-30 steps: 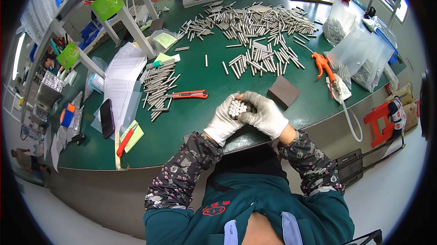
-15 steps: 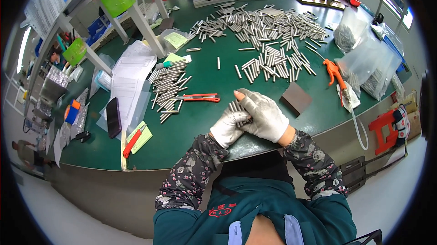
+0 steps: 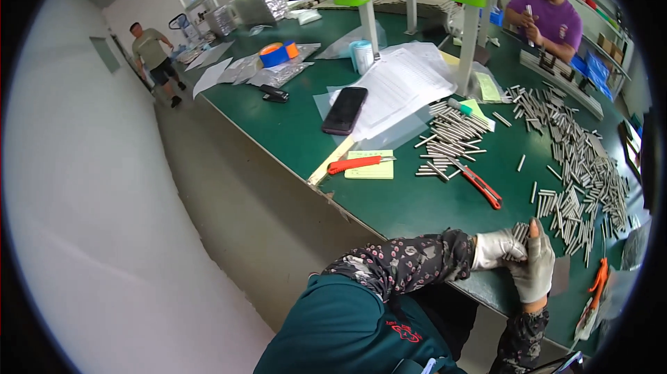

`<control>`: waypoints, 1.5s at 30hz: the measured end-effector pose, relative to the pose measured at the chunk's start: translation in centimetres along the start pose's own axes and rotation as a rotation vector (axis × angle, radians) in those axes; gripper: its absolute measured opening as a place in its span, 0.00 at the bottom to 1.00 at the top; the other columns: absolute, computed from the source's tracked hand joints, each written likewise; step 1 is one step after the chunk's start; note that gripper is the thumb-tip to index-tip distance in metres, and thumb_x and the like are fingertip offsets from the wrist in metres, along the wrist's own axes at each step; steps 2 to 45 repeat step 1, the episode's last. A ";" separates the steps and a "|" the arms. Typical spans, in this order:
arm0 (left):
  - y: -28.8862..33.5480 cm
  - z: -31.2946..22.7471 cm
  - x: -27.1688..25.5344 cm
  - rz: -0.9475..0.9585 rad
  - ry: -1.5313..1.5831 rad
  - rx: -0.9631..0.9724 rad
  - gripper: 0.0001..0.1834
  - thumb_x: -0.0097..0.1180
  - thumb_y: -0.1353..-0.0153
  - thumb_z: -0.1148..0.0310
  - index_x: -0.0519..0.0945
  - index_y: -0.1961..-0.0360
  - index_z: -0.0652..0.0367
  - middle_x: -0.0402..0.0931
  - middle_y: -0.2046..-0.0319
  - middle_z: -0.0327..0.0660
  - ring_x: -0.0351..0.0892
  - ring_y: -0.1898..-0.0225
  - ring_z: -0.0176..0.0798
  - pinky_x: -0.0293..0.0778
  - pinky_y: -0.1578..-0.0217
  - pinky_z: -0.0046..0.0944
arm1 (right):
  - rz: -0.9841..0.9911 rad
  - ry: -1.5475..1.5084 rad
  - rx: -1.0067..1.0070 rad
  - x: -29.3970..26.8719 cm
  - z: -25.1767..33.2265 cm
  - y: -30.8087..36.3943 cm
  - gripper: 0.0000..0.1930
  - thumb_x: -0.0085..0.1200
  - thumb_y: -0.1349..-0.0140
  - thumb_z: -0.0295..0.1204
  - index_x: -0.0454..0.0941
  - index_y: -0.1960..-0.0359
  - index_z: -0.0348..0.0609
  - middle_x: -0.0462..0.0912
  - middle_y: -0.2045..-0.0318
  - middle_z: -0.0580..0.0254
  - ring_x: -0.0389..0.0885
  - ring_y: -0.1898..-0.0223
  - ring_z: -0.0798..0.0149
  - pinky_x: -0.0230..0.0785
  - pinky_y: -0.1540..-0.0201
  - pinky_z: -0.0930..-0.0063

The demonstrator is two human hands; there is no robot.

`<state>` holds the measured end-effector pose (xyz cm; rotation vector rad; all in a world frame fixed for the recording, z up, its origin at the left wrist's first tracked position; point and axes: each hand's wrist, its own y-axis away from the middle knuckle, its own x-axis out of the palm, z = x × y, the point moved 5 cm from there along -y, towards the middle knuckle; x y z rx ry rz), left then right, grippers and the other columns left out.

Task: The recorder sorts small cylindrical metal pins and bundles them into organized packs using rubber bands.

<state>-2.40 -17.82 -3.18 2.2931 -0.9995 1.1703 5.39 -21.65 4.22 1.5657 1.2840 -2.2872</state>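
Note:
My left hand (image 3: 497, 249), in a white glove, is closed round a bundle of short metal pins (image 3: 520, 231) at the table's near edge. My right hand (image 3: 535, 267), also gloved with a bare thumb tip sticking up, presses against the bundle from the other side. Most of the pins are hidden by the gloves. Beside the right hand lies a dark brown block (image 3: 560, 275). Beyond the hands spreads a large heap of loose metal pins (image 3: 587, 159). A smaller pile of pins (image 3: 453, 141) lies further left, with a red utility knife (image 3: 482, 187) against it.
Another red cutter (image 3: 356, 164) rests on a yellow-green pad (image 3: 379, 173). A phone (image 3: 344, 111) and papers (image 3: 406, 86) lie behind it. An orange air gun (image 3: 599, 277) is at the right. A person in purple (image 3: 556, 16) sits opposite; another person (image 3: 153, 58) walks along the left aisle.
My view has swung left, so the table and hands appear further right, and the aisle with a walking person shows. Both hands remain together round the pins.

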 end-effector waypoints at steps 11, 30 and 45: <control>0.2 -0.2 -0.5 -0.003 -0.048 0.009 0.16 0.54 0.53 0.86 0.76 0.62 0.61 0.79 0.71 0.40 0.79 0.64 0.36 0.75 0.63 0.36 | -0.009 -0.064 0.000 0.5 -0.4 0.1 0.56 0.69 0.66 0.30 0.47 0.32 0.53 0.72 0.47 0.44 0.77 0.55 0.43 0.72 0.55 0.56; 0.2 -0.2 -0.5 -0.003 -0.048 0.009 0.16 0.54 0.53 0.86 0.76 0.62 0.61 0.79 0.71 0.40 0.79 0.64 0.36 0.75 0.63 0.36 | -0.009 -0.064 0.000 0.5 -0.4 0.1 0.56 0.69 0.66 0.30 0.47 0.32 0.53 0.72 0.47 0.44 0.77 0.55 0.43 0.72 0.55 0.56; 0.2 -0.2 -0.5 -0.003 -0.048 0.009 0.16 0.54 0.53 0.86 0.76 0.62 0.61 0.79 0.71 0.40 0.79 0.64 0.36 0.75 0.63 0.36 | -0.009 -0.064 0.000 0.5 -0.4 0.1 0.56 0.69 0.66 0.30 0.47 0.32 0.53 0.72 0.47 0.44 0.77 0.55 0.43 0.72 0.55 0.56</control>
